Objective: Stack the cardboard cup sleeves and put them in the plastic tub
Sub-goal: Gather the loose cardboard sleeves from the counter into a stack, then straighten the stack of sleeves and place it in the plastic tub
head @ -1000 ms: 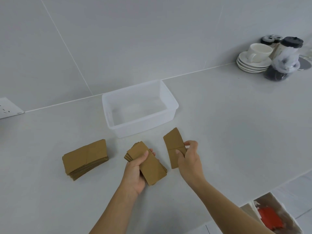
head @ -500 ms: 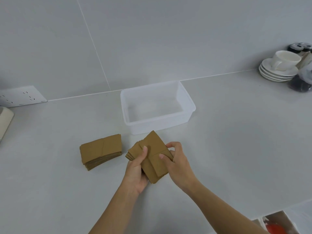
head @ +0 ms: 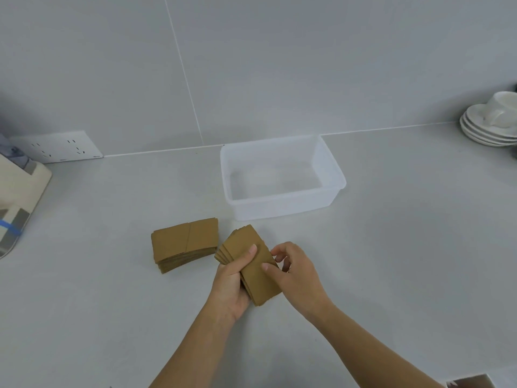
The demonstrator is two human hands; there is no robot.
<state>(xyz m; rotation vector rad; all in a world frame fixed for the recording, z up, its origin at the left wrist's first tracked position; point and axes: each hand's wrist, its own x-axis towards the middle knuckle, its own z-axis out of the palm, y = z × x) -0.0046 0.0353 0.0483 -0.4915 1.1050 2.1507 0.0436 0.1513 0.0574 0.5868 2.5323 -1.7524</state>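
A small stack of brown cardboard cup sleeves (head: pixel 258 281) is held over the grey counter, just in front of the plastic tub. My left hand (head: pixel 230 287) grips it from the left, thumb across the top sleeve. My right hand (head: pixel 296 271) pinches its right edge with thumb and fingertips. A second, thicker pile of sleeves (head: pixel 184 243) lies flat on the counter to the left of my hands. The translucent white plastic tub (head: pixel 333 175) stands behind them, with nothing inside.
A stack of white saucers with a cup (head: pixel 492 123) sits at the far right by the wall. A wall socket plate (head: pixel 57 147) and a beige appliance (head: pixel 19 197) are at the left. The counter's front edge runs near the bottom right.
My right hand brought a single sleeve from the right onto the stack in my left hand; both hands now hold the stack together. The view has shifted left.
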